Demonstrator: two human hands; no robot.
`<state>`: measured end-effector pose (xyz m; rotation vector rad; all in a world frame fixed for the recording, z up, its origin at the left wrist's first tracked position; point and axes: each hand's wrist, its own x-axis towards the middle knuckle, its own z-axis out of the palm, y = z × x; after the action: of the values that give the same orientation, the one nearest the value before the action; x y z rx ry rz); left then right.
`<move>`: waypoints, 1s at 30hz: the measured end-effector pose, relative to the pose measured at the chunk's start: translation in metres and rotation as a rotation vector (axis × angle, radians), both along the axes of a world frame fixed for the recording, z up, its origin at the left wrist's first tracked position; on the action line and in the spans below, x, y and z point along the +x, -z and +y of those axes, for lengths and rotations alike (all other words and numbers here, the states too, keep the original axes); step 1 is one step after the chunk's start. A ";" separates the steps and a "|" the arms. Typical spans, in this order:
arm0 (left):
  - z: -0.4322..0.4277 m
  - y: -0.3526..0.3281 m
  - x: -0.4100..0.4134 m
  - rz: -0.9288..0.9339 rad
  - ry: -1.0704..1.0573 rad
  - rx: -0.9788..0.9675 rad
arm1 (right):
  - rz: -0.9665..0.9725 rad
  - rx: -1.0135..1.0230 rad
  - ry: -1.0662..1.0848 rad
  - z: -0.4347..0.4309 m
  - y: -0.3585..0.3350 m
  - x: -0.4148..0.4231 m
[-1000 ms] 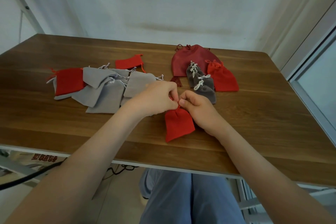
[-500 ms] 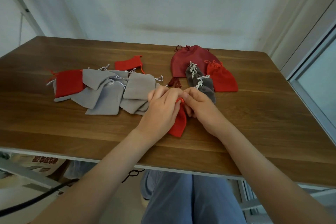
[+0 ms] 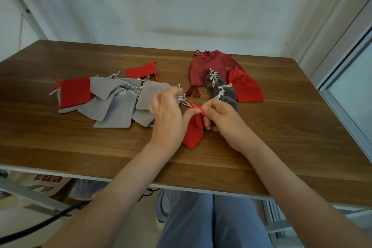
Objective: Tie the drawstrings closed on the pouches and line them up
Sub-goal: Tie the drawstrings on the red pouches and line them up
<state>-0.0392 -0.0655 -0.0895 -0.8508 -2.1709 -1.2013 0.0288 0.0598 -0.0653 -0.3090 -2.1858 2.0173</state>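
1. Working low over the brown wooden table (image 3: pixel 281 137) should, I judge, steady the knot.
2. The right hand (image 3: pixel 223 121) pinches the gathered neck of a small red fabric pouch (image 3: pixel 193 133); a firm pinch keeps the mouth closed.
3. The left hand (image 3: pixel 167 117) sits just left of the pouch, thumb against it. Its fingers are blurred, so I cannot tell if they grasp anything.
4. The pouch lies between both hands, toward the near edge, about midway along.
5. The thin red drawstring (image 3: pixel 195 106) pokes up at the neck; pull evenly.
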 end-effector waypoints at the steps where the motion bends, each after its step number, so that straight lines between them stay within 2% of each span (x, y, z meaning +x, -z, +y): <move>1: -0.002 -0.002 -0.001 -0.033 -0.033 0.031 | 0.001 0.007 -0.008 0.000 0.000 0.000; 4: -0.003 -0.003 -0.002 0.006 -0.079 -0.045 | 0.017 0.011 -0.017 0.000 0.000 0.000; 9: -0.001 -0.002 -0.001 0.091 0.034 -0.089 | 0.031 -0.013 0.005 -0.002 0.000 0.001; 15: -0.001 0.001 0.001 -0.052 0.123 -0.046 | 0.033 -0.027 0.068 -0.004 0.003 0.000; 22: 0.000 0.002 0.002 -0.039 0.046 -0.065 | 0.036 0.008 0.139 -0.005 0.002 0.000; 27: -0.006 0.000 0.002 -0.184 0.119 0.010 | 0.043 -0.045 0.206 -0.002 0.001 0.000; 30: -0.005 -0.002 0.006 -0.147 0.133 0.045 | 0.048 -0.007 0.244 -0.002 0.001 0.000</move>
<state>-0.0330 -0.0706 -0.0874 -0.9272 -2.2223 -1.4126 0.0285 0.0582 -0.0665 -0.4970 -2.0033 1.8805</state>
